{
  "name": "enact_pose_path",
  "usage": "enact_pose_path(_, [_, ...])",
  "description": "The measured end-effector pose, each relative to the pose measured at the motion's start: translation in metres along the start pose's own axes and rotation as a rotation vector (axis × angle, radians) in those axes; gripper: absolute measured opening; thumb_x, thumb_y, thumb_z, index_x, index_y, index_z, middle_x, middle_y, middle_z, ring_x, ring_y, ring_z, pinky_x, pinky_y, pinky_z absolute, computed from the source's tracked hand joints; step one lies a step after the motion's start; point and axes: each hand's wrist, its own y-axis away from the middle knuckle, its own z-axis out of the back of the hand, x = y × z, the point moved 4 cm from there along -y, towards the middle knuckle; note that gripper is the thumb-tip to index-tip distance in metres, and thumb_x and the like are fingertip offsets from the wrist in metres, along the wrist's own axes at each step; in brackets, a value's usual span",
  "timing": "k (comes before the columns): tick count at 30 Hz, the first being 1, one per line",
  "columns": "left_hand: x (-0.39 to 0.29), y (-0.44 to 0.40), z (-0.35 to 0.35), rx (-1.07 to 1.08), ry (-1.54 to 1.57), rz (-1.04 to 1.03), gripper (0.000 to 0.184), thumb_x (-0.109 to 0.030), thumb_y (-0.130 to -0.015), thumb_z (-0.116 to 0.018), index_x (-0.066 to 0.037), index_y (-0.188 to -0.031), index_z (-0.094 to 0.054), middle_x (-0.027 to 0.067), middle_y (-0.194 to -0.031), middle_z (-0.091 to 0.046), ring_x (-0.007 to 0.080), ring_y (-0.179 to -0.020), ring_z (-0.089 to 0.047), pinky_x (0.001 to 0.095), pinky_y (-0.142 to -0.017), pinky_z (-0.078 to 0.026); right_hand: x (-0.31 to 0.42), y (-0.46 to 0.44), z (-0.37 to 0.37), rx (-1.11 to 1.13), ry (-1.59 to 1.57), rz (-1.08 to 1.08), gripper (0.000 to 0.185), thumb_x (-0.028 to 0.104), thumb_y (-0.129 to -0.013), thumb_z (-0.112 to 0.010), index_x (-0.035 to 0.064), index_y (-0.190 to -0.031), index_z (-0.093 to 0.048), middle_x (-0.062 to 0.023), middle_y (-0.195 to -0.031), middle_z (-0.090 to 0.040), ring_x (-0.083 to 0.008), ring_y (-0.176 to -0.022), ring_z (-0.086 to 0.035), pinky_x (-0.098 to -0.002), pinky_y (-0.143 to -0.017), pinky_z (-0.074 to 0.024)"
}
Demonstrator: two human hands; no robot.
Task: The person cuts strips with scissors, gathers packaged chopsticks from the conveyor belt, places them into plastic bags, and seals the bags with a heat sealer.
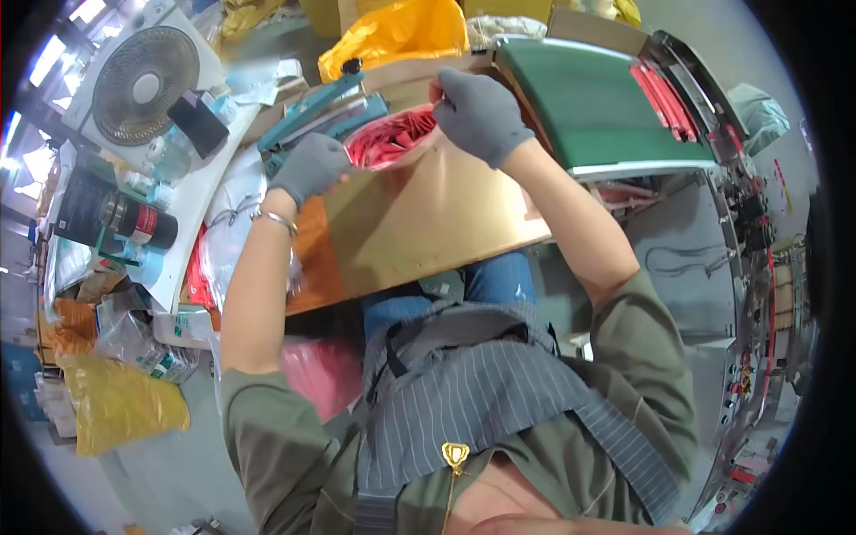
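A clear plastic bag point(412, 159) filled with red flat pieces point(392, 140) lies at the far side of the table, its mouth spread between my hands. My left hand point(312, 167), in a grey glove, is closed at the bag's left edge. Also gloved in grey, my right hand point(481, 116) has its fingers closed at the bag's upper right edge. Just behind the bag and my left hand is a teal lever device point(312, 111) with a black knob, resembling a bag sealer. My fingertips are partly hidden.
The tan tabletop point(419, 218) lies before me. On the right, a green-topped conveyor point(588, 107) carries red strips point(662, 102). A yellow bag point(392, 40) is behind. At left stand a fan point(145, 86), a dark thermos point(138, 221) and clear plastic bags point(236, 209).
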Motion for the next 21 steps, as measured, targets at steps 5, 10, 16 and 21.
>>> enact_pose_path(5, [-0.037,-0.002,0.023,-0.594,-0.294,-0.420,0.024,-0.018,-0.084,-0.053,-0.001,-0.089,-0.068,0.0078,-0.062,-0.065,0.0106,-0.044,-0.054,0.0246,-0.044,-0.044,-0.028,-0.029,0.000,-0.017,-0.125,-0.109,0.021,0.022,-0.083,-0.049,0.0060,-0.088,-0.063,-0.0152,-0.081,-0.067,-0.0293,-0.075,-0.065,-0.0400,-0.069,-0.0509])
enact_pose_path(10, [-0.059,0.018,0.020,-0.247,0.248,-0.239,0.023,-0.014,-0.084,-0.055,0.005,-0.086,-0.068,0.0072,-0.066,-0.066,0.0095,-0.054,-0.061,0.0244,-0.047,-0.047,-0.044,-0.023,0.008,0.117,-0.570,-0.378,0.018,0.016,-0.084,-0.051,0.0018,-0.088,-0.061,-0.0054,-0.068,-0.059,-0.0155,-0.054,-0.057,-0.0284,-0.052,-0.0480])
enact_pose_path(16, [-0.059,0.026,0.014,-0.166,0.339,-0.318,0.024,-0.014,-0.090,-0.055,0.002,-0.103,-0.068,0.0031,-0.066,-0.063,0.0052,-0.054,-0.057,0.0182,-0.046,-0.043,-0.041,-0.027,0.023,0.191,-0.537,-0.207,0.020,0.019,-0.086,-0.059,0.0021,-0.096,-0.057,-0.0071,-0.077,-0.060,-0.0164,-0.065,-0.059,-0.0295,-0.057,-0.0472])
enact_pose_path(21, [-0.100,0.067,0.026,-0.052,0.517,-0.345,0.021,-0.012,-0.089,-0.058,0.005,-0.096,-0.069,0.0037,-0.068,-0.064,0.0065,-0.055,-0.058,0.0205,-0.049,-0.047,0.029,-0.009,0.002,0.199,-0.009,0.553,0.035,0.042,-0.087,-0.064,0.0120,-0.104,-0.057,-0.0128,-0.090,-0.064,-0.0332,-0.082,-0.063,-0.0420,-0.070,-0.0488])
